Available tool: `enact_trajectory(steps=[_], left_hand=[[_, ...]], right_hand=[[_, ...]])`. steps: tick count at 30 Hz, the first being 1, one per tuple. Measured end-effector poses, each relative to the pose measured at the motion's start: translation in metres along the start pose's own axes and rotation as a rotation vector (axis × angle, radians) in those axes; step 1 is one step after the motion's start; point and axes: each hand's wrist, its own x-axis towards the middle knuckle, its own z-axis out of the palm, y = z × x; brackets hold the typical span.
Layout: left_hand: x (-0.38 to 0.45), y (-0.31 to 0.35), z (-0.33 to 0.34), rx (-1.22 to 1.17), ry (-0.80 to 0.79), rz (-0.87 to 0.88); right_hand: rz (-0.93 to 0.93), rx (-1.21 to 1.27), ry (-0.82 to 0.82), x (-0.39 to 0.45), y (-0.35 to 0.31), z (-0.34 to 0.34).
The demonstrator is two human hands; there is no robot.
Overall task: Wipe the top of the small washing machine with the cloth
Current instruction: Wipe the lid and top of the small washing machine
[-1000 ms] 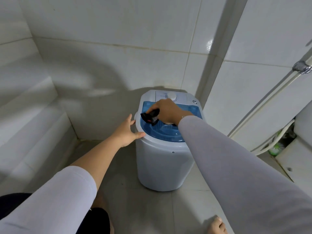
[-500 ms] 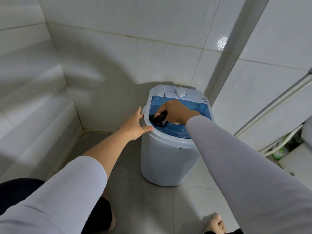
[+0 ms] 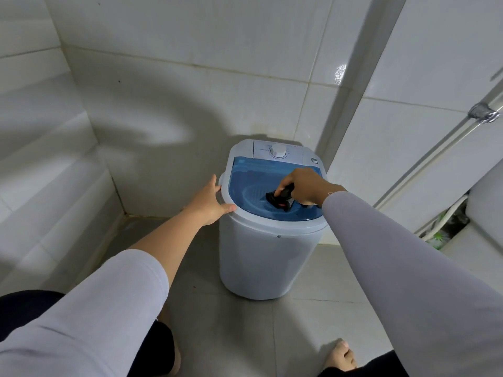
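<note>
We are mid-wipe: our right hand (image 3: 304, 187) presses the bunched dark cloth (image 3: 280, 200) on the washing machine's blue lid (image 3: 245, 180), near right, while our left hand (image 3: 209, 205), fingers spread, braces its left rim (image 3: 226, 198); the far control panel (image 3: 277, 152) looks yet to be wiped.

left sleeve (image 3: 109, 303) — pale lilac, pushed up | right sleeve (image 3: 402, 268) — grey-lilac, wrist-length | bare foot (image 3: 340, 355)

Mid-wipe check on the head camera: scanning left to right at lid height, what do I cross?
Tiled wall → left hand on the washing machine rim → blue lid → dark cloth → right hand gripping the cloth → wall pipe.
</note>
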Motion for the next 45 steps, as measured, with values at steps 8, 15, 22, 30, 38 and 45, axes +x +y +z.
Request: enact_trajectory(steps=[8,15,22,30,38,45], left_hand=[[-0.002,0.003,0.001,0.035,0.018,-0.031],[-0.004,0.007,0.002,0.031,0.012,-0.03],[-0.006,0.014,0.001,-0.018,-0.006,-0.04],[-0.006,0.011,0.004,-0.126,0.055,-0.051],[-0.004,0.006,0.005,-0.126,0.089,-0.044],[-0.001,0.004,0.007,-0.089,0.118,-0.056]], right_hand=[[0.105,0.065,0.051,-0.028,0.038,-0.006],[0.185,0.136,0.07,-0.049,0.056,-0.005],[0.069,0.054,0.104,-0.044,0.03,-0.023],[-0.175,0.028,0.008,-0.018,-0.035,-0.011],[-0.236,-0.02,-0.052,-0.004,-0.042,0.021],[-0.189,0.027,-0.078,-0.011,-0.026,0.016]])
